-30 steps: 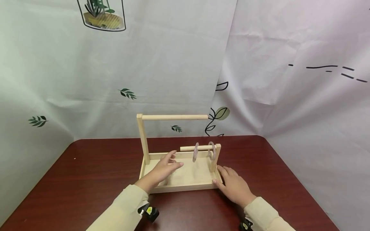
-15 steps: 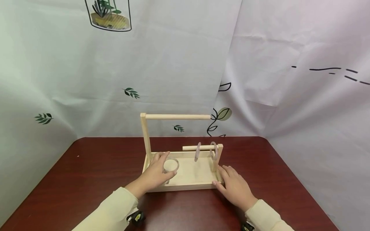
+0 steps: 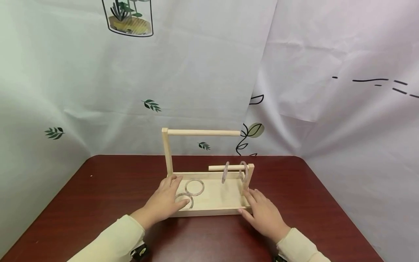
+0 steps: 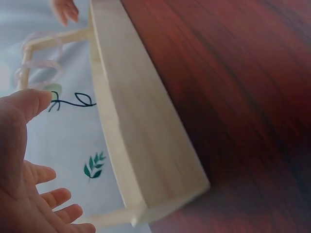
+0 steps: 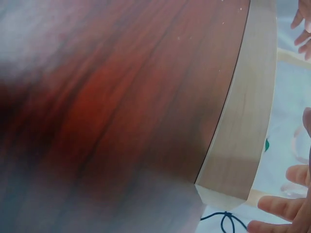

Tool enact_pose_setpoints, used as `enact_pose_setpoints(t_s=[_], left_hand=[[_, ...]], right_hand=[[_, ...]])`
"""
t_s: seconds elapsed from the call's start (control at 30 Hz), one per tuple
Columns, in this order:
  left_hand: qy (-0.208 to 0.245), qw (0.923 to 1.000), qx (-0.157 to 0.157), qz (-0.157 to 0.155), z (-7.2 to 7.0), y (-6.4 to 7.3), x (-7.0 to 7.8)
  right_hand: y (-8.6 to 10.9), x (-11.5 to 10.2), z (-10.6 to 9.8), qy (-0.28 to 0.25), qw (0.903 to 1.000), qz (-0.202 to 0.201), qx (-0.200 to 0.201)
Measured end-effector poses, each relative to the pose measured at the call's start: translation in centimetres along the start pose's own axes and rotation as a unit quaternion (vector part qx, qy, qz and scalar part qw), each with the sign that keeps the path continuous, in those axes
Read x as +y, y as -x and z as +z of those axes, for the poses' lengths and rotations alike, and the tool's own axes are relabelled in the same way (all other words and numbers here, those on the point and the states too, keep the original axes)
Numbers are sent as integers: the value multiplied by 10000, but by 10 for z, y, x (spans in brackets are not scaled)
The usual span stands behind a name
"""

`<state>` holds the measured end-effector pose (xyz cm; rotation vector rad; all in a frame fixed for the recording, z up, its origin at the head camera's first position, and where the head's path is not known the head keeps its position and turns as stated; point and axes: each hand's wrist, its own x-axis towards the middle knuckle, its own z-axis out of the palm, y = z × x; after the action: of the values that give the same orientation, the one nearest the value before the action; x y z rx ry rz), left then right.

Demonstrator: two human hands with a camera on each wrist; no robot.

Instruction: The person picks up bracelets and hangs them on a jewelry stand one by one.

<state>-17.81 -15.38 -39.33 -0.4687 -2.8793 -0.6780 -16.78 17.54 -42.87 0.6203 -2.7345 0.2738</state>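
A pale wooden tray stand sits on the table, with a tall post and bar at its left and a short post and bar at its right. Two translucent, pale bangles hang on the lower bar. Another bangle lies flat in the tray, and a nearer bangle beside it is partly hidden by my left hand. That hand is at the tray's left end, fingers extended, thumb over the nearer bangle. My right hand is at the tray's right front corner, fingers nearly straight.
The tall post carries a long upper bar above the tray. Dark red-brown table surrounds the stand. A white cloth backdrop with printed leaves rises behind the table's back edge.
My left hand has drawn back from over the tray toward its left end, bringing the two bangles in the tray into view. My right hand stays at the right corner.
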Motion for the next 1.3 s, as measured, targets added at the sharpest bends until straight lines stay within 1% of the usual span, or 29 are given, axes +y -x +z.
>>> enact_pose_setpoints(t_s=[0.1,0.27,0.37,0.57,0.73,0.83,1.03,1.3], left_hand=[[-104,9999,-17,-45,-2,4,-6],[-245,9996,6,-117,-4,11,-16],[-336,9994,48,-97,-4,13,-22],[-627,9978,234,30,-2,16,-34],[-713,9968,352,41,0,19,-43],[-812,9961,355,14,1,20,-48],[-873,9960,200,-70,3,21,-56],[-720,9968,-281,-189,1,22,-61]], right_hand=[[-1,-3,0,-23,10000,-57,34],[-4,-9,1,-68,9999,4,-123],[-5,-12,4,-113,9998,-28,-178],[-8,-16,8,-166,9996,-225,-102],[-12,-21,9,-147,9993,-356,-39],[-14,-24,9,-141,9990,-428,-25],[-19,-32,9,-202,9985,-503,-25],[-26,-42,10,-345,9972,-640,-175]])
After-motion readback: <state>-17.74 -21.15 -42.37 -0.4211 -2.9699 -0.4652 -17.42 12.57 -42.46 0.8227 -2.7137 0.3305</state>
